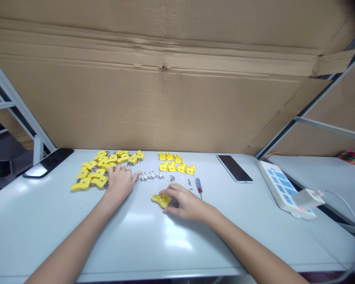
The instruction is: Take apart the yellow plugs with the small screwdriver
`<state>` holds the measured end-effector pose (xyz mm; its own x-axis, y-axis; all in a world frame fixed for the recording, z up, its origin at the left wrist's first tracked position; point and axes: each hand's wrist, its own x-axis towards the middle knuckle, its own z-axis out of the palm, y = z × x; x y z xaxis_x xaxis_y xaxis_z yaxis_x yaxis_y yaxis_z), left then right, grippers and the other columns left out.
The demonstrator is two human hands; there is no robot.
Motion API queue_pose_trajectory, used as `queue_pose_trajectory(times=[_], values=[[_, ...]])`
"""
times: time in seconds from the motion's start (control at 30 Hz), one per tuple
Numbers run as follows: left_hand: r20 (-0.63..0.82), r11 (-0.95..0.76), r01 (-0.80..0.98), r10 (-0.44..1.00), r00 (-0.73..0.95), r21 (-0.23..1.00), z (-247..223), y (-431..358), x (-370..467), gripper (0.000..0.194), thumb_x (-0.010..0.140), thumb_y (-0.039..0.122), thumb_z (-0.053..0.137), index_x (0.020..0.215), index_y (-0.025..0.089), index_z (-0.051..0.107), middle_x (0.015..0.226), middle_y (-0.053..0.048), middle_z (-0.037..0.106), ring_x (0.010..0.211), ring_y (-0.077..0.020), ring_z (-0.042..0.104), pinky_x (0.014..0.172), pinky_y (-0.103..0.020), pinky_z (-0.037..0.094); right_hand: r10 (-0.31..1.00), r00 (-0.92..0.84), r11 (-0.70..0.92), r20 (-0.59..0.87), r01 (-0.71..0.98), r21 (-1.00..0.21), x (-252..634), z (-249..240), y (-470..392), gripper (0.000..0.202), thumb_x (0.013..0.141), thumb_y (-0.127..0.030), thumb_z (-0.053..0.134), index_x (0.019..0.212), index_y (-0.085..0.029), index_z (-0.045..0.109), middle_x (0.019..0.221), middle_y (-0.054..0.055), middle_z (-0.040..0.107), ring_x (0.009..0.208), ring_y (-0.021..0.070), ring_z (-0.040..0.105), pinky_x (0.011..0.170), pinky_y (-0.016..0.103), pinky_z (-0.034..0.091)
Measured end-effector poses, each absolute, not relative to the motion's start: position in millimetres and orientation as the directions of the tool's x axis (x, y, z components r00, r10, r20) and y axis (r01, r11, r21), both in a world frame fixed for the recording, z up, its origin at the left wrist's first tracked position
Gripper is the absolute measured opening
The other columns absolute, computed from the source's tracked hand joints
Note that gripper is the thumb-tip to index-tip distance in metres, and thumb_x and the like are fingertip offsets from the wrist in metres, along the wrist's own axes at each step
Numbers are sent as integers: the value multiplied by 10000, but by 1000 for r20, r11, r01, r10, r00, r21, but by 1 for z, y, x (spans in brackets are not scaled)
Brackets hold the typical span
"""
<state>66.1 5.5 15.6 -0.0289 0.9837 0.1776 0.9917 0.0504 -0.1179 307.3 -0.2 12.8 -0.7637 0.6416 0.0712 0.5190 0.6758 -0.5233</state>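
Observation:
My right hand [182,202] has its thumb and fingers around the edge of a yellow plug shell half [161,200], hollow side up, low over the table or on it. My left hand [120,182] lies palm down at the left end of a row of white plug inserts [152,175] with metal pins. Its thumb is stretched away from the fingers, and what lies under the palm is hidden. Beyond that hand is a spread of yellow plugs [98,173]. Yellow shell halves [172,167] stand in two rows behind the inserts.
Small screws [172,178] and brass-coloured bits [189,182] lie near a screwdriver [198,184]. A phone [234,169] and a white power strip [284,189] with a charger [307,198] are at right. A black glossy slab [49,163] lies far left; cardboard [165,106] walls the back.

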Motion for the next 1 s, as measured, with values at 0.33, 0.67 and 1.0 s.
queue_pose_trajectory(times=[0.33, 0.67, 1.0], values=[[334, 10, 993, 942, 30, -116, 14, 7, 70, 350, 962, 358, 413, 977, 119, 668, 1027, -161, 678, 1030, -327, 532, 883, -467, 317, 785, -571, 586, 239, 559, -587, 313, 2, 16, 277, 712, -282, 729, 922, -207, 565, 947, 76, 619, 851, 222, 590, 755, 332, 472], [281, 21, 997, 960, -1, -69, 20, 6, 71, 326, 956, 347, 414, 1040, 137, 648, 1096, -162, 668, 1062, -327, 526, 885, -464, 333, 983, -46, 126, 176, 873, -471, 358, 19, 118, 354, 754, -388, 690, 1007, -154, 610, 1065, 118, 670, 947, 234, 633, 752, 287, 459], [216, 45, 997, 975, -59, 69, 17, 14, 58, 334, 953, 369, 411, 1038, 163, 660, 1151, -143, 666, 1103, -320, 508, 892, -453, 354, 999, -47, 52, 22, 928, -369, 355, -2, 162, 343, 716, -398, 744, 918, -129, 675, 874, 114, 730, 791, 232, 678, 591, 256, 428]])
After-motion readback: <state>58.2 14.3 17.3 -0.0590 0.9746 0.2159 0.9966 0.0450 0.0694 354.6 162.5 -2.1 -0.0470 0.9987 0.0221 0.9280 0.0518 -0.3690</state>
